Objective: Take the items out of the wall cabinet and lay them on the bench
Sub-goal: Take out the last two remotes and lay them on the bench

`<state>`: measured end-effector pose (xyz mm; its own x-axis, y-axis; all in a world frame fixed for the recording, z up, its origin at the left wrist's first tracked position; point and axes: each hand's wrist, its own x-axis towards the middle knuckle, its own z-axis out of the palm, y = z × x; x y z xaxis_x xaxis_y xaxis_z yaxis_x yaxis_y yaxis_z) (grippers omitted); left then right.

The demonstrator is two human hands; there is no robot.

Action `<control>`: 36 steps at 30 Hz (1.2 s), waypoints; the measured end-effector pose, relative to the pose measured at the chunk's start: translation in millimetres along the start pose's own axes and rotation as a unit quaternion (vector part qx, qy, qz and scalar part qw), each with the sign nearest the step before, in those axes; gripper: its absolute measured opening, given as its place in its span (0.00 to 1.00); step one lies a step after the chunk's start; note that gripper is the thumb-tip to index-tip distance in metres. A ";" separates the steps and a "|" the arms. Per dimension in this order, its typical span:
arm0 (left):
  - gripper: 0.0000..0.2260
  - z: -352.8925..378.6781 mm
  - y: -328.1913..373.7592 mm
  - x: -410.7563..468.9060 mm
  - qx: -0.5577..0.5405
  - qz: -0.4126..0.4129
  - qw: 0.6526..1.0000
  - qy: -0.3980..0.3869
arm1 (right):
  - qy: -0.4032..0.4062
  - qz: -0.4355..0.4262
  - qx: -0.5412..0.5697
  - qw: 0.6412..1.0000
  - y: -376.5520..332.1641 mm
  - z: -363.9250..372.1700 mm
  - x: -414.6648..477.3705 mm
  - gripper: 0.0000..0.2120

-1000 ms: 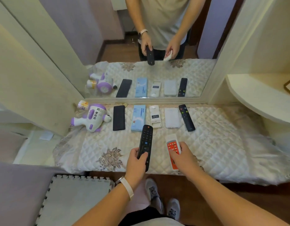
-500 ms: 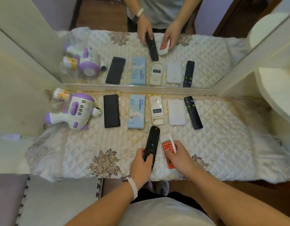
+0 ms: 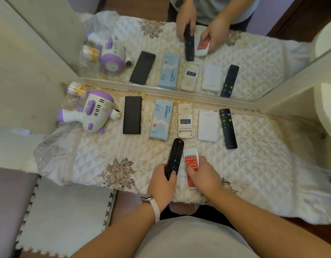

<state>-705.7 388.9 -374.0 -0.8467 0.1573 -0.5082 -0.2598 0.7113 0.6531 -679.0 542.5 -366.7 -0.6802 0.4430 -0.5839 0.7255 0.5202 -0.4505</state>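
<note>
My left hand [image 3: 162, 180] grips the near end of a long black remote [image 3: 175, 155] that lies on the quilted bench cover [image 3: 254, 164]. My right hand [image 3: 202, 174] holds a white remote with a red keypad [image 3: 191, 161] flat on the cover, right beside the black one. Behind them a row lies along the mirror's foot: a black phone-like slab [image 3: 132, 117], a light blue box [image 3: 161, 119], a cream remote face down [image 3: 185, 121], a white flat pack [image 3: 208, 126] and a slim black remote with coloured keys [image 3: 228, 128].
A purple and white toy gun [image 3: 94, 110] and a small bottle [image 3: 76, 89] sit at the bench's left end. A mirror [image 3: 179, 53] stands behind the row. A round white shelf [image 3: 326, 108] juts in at right. A grey foam mat [image 3: 64, 216] covers the floor at left.
The view has tilted down and closer to the bench. Both hands have lowered the two remotes onto the cover, side by side, just in front of the row.
</note>
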 end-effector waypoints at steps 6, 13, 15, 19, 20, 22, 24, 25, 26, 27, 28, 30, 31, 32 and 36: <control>0.13 11.1 3.4 -7.5 0.081 -0.030 0.993 0.086 | -0.053 -0.054 -0.088 0.993 17.7 -23.2 9.5 0.17; 0.17 2.0 26.0 -31.7 0.091 -0.061 0.984 0.144 | -0.097 -0.175 -0.128 0.971 26.8 -56.7 7.7 0.17; 0.16 1.9 29.3 -49.1 0.127 -0.034 0.981 0.144 | -0.090 -0.245 -0.181 0.948 27.5 -63.1 3.3 0.18; 0.17 9.6 30.6 -90.1 0.167 -0.006 0.971 0.172 | -0.071 -0.397 -0.260 0.877 18.6 -65.1 -8.3 0.20; 0.18 11.4 29.6 -100.9 0.177 -0.010 0.966 0.190 | -0.067 -0.430 -0.278 0.856 15.1 -63.5 -11.4 0.21; 0.21 12.3 26.9 -123.1 0.194 -0.030 0.957 0.215 | -0.069 -0.481 -0.307 0.818 9.1 -57.7 -18.2 0.23; 0.23 9.7 18.9 -144.8 0.202 -0.050 0.951 0.230 | -0.075 -0.526 -0.315 0.786 3.9 -49.6 -27.1 0.23; 0.24 7.4 14.1 -155.8 0.202 -0.062 0.948 0.236 | -0.075 -0.545 -0.318 0.772 0.4 -45.0 -32.9 0.22; 0.25 4.3 9.6 -166.7 0.203 -0.072 0.944 0.250 | -0.071 -0.565 -0.321 0.757 -4.0 -40.5 -39.9 0.21; 0.25 1.3 4.0 -177.2 0.203 -0.081 0.938 0.267 | -0.066 -0.586 -0.324 0.740 -8.5 -35.5 -47.5 0.21; 0.25 -1.1 -2.6 -187.5 0.206 -0.086 0.931 0.289 | -0.065 -0.605 -0.326 0.724 -12.9 -30.5 -55.7 0.21; 0.23 -6.0 -17.0 -207.8 0.214 -0.095 0.916 0.326 | -0.072 -0.632 -0.321 0.702 -20.9 -20.4 -75.1 0.22; 0.21 -8.3 -24.7 -217.9 0.215 -0.100 0.912 0.336 | -0.077 -0.641 -0.317 0.694 -24.5 -15.6 -85.9 0.23; 0.21 -10.1 -33.0 -228.5 0.216 -0.103 0.907 0.347 | -0.082 -0.651 -0.313 0.686 -27.7 -10.7 -98.2 0.23; 0.20 -13.4 -68.8 -275.7 0.208 -0.112 0.894 0.380 | -0.094 -0.702 -0.299 0.639 -36.5 14.3 -155.4 0.23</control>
<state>-460.6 287.3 -271.3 -0.9069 -0.4201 0.0323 -0.4014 0.8846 0.2373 -598.4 444.2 -269.2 -0.5513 -0.8342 0.0163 -0.7949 0.5192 -0.3139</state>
